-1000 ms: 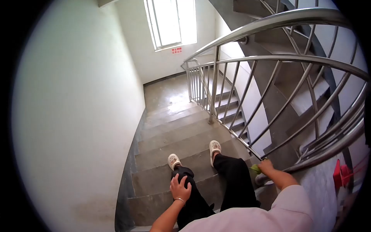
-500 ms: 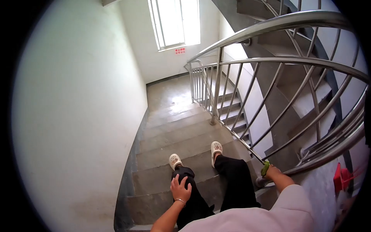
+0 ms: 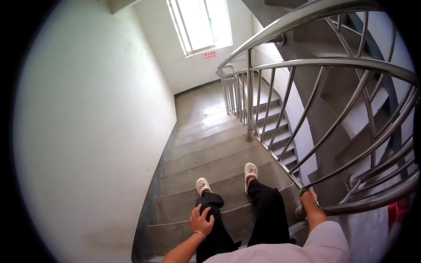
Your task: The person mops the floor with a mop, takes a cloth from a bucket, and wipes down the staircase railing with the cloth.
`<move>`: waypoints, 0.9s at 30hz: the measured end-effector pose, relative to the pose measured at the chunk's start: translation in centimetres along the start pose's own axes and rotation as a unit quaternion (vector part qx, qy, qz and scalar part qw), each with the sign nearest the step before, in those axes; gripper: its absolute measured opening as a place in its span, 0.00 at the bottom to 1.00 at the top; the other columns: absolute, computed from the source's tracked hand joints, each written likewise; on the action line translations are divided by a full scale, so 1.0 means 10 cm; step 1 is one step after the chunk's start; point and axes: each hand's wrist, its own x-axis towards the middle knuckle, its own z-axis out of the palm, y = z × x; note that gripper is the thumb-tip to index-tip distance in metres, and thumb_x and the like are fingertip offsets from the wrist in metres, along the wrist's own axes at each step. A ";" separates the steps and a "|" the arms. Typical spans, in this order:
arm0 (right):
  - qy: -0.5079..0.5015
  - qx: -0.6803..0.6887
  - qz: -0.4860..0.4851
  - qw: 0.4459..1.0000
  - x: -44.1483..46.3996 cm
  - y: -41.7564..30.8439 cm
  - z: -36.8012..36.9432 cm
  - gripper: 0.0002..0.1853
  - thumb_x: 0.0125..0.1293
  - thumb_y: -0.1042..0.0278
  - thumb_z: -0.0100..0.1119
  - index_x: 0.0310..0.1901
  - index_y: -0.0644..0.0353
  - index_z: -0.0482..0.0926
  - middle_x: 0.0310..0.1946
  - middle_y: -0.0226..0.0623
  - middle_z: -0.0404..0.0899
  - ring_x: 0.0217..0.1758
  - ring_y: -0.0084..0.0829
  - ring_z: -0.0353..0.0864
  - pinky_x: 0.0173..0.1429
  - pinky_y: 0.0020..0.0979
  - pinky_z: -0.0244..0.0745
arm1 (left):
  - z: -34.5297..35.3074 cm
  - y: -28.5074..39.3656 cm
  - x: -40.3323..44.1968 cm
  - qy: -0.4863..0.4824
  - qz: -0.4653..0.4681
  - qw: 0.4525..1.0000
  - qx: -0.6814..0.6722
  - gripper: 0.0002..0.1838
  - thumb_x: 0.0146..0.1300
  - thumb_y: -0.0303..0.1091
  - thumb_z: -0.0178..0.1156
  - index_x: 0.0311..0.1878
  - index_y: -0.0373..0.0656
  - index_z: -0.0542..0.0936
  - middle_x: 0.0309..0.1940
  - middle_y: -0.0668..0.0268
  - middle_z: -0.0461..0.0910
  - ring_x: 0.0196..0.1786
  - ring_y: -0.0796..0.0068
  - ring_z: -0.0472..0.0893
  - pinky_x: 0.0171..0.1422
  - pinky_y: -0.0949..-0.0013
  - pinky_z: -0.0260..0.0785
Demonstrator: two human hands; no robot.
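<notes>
My left hand (image 3: pixel 202 220), with a bracelet at the wrist, rests on my left knee (image 3: pixel 210 200) with its fingers spread. On the right, my right hand (image 3: pixel 308 198) is closed on a green cloth (image 3: pixel 302 191), held against the lower bar of the metal railing (image 3: pixel 280 160). Most of the cloth is hidden by the hand. I am seated on the stairs in black trousers, with white clogs (image 3: pixel 203 186) on my feet, on a step below.
Concrete steps (image 3: pixel 206 154) lead down to a landing (image 3: pixel 196 104) under a window (image 3: pixel 199 26). A white wall (image 3: pixel 87 131) runs along the left. Curved handrails (image 3: pixel 333 61) rise on the right, and a red object (image 3: pixel 397 211) is at the lower right.
My right hand has moved forward along the lower bar with the green cloth. The view has shifted and tilted slightly. My left hand has stayed on the knee.
</notes>
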 end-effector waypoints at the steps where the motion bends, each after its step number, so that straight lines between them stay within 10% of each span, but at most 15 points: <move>1: -0.002 -0.005 0.008 1.000 0.00 -0.01 -0.05 0.11 0.48 0.61 0.58 0.32 0.58 0.82 0.37 0.40 0.80 0.45 0.37 0.79 0.49 0.33 0.72 | 0.01 0.01 0.01 -0.001 -0.006 1.000 -0.002 0.19 0.48 0.43 0.58 0.46 0.58 0.77 0.58 0.62 0.64 0.61 0.56 0.61 0.61 0.53 0.55; 12: -0.085 0.002 -0.001 0.996 -0.22 0.22 -0.31 0.28 0.50 0.63 0.58 0.54 0.60 0.65 0.47 0.46 0.75 0.51 0.41 0.76 0.53 0.38 0.71 | 0.11 -0.05 -0.03 0.031 -0.008 0.999 -0.029 0.18 0.49 0.43 0.57 0.47 0.58 0.77 0.58 0.62 0.63 0.62 0.56 0.60 0.61 0.52 0.55; 22: -0.040 -0.066 -0.017 0.997 -0.33 0.36 -0.19 0.22 0.52 0.65 0.58 0.50 0.59 0.68 0.43 0.46 0.75 0.53 0.45 0.72 0.56 0.40 0.68 | 0.06 -0.07 -0.04 0.020 -0.018 0.999 -0.032 0.19 0.49 0.43 0.58 0.47 0.58 0.76 0.59 0.62 0.63 0.62 0.56 0.61 0.61 0.52 0.56; 27: 0.112 -0.061 -0.026 0.991 -0.31 0.35 0.04 0.10 0.63 0.67 0.40 0.40 0.59 0.72 0.38 0.45 0.75 0.44 0.42 0.75 0.47 0.41 0.69 | 0.06 -0.09 -0.04 0.030 -0.003 0.999 -0.026 0.19 0.49 0.43 0.58 0.47 0.58 0.76 0.58 0.62 0.63 0.61 0.55 0.61 0.61 0.52 0.56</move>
